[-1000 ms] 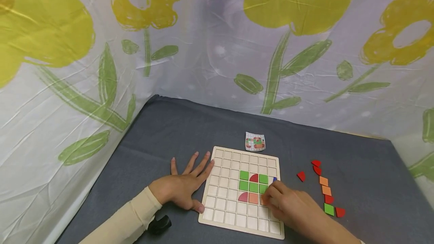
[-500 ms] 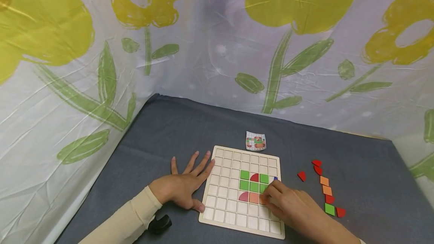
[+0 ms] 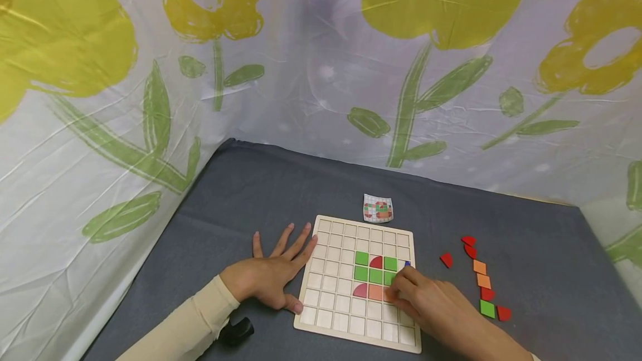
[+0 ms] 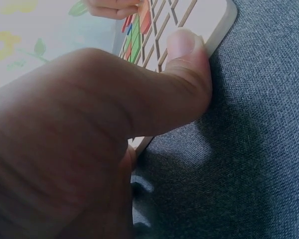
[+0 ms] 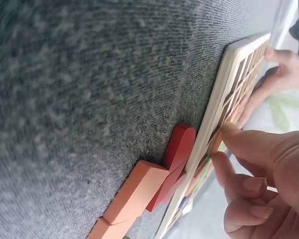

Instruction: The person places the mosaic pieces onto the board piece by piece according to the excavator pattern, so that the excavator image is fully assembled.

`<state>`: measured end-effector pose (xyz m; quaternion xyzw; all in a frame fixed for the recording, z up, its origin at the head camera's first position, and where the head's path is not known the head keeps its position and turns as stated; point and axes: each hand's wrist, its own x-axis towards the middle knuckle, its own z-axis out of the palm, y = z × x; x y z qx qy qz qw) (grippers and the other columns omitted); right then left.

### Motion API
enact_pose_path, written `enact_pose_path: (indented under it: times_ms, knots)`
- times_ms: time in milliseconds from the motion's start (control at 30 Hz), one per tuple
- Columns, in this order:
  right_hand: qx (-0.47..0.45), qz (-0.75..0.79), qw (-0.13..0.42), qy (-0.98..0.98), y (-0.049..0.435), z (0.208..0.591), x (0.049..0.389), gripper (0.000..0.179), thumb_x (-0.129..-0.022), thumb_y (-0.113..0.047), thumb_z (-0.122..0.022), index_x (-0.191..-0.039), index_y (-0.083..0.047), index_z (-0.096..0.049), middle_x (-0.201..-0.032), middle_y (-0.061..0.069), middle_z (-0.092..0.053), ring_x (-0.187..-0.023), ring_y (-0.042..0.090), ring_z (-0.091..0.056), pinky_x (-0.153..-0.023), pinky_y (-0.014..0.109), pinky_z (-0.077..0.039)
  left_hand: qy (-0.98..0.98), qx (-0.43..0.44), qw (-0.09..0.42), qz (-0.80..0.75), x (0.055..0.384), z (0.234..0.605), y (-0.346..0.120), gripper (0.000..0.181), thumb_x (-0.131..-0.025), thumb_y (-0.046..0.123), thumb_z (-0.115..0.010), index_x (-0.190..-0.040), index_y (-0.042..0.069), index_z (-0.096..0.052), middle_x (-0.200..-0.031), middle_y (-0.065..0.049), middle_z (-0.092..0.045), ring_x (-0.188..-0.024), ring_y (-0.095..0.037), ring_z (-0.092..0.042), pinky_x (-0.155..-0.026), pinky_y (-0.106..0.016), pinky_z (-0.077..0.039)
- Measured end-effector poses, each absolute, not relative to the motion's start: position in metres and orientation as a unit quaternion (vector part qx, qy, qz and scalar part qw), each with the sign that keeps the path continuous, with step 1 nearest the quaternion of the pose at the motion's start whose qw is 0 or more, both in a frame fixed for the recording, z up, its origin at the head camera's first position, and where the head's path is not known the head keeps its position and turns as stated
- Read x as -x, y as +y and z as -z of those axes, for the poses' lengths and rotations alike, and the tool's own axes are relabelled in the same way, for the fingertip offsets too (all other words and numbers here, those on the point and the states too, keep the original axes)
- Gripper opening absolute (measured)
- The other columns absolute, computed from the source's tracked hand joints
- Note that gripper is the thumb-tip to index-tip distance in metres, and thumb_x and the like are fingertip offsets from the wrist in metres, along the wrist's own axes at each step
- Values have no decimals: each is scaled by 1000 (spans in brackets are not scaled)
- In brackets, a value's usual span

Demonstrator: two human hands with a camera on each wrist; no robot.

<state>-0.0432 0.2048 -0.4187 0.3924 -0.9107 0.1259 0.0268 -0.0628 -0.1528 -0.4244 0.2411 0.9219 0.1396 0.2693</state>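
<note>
A wooden grid board [image 3: 358, 337] lies on the dark cloth. My left hand [image 3: 271, 280] is spread at its left edge, thumb and fingertips touching the rim. Over the board's right side, my right hand [image 3: 431, 299] pinches an orange square tile [image 5: 217, 143] between thumb and finger, low at the grid; the fingers partly cover it in the head view. Left of it sit another orange square [image 3: 375, 292] and a red quarter-circle [image 3: 360, 291]. Above them are several green squares [image 3: 361, 258] and a second red quarter-circle [image 3: 376, 262]. A blue piece [image 3: 407, 264] shows just beyond the right fingers.
Right of the board lie several loose tiles: red quarter-circles [image 3: 446, 260], orange squares [image 3: 479, 267] and a green square [image 3: 487, 308]. A small printed pattern card [image 3: 378, 208] lies behind the board. Near the left wrist is a black object [image 3: 238, 331]. A flowered curtain [image 3: 311, 71] hangs behind the table.
</note>
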Motion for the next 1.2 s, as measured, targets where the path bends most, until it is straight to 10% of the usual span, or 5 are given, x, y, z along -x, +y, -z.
enact_pose_path:
  times_ms: [733,1200]
  knots:
    - [-280,-143,-4,-949,236,409,60,18,-91,-24,-86,-105,-23,-74,-101,-14,-67,-60,-8,-47,-47,19,-38,921,-241,272,-141,63,422,-152,130,-83,61,-83,-172,25,4,-176,0,21,-161,-34,22,-105,-89,14]
    - [-156,-95,-12,-983,284,416,86,27,-93,-28,-84,-112,-12,-74,-102,2,-72,-75,17,-70,-52,36,-50,920,-244,273,-140,63,423,-153,130,-83,60,-83,-172,24,5,-176,-1,22,-160,-35,23,-104,-89,14]
